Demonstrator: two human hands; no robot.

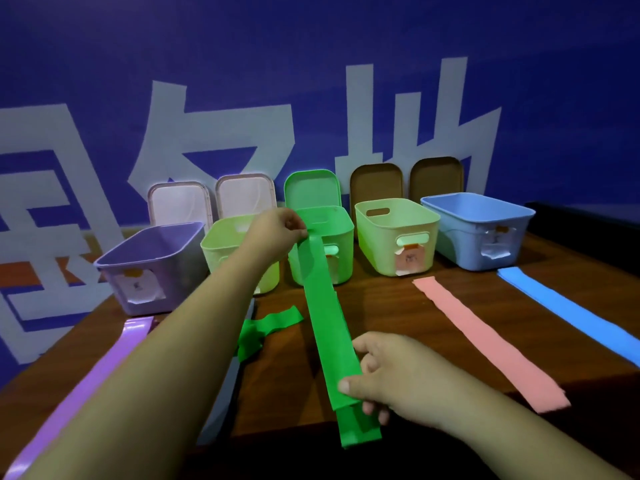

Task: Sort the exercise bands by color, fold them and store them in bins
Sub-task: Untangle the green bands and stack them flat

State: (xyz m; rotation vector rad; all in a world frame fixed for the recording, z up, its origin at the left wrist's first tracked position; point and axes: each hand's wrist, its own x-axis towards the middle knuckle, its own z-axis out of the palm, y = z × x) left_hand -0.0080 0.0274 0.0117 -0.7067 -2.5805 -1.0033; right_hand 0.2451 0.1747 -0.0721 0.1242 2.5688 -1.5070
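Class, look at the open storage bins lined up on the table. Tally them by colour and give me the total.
Purple bin: 1
Light green bins: 2
Green bin: 1
Blue bin: 1
Total: 5

Green band (325, 317), pink band (485, 341), blue band (568, 313), purple band (90, 386), brown table (391, 306).

Place: indoor sorting station | Backdrop: blue wall (346, 36) with large white characters | Furnishing: wooden surface (391, 317) bearing row of labelled plastic bins (377, 244)
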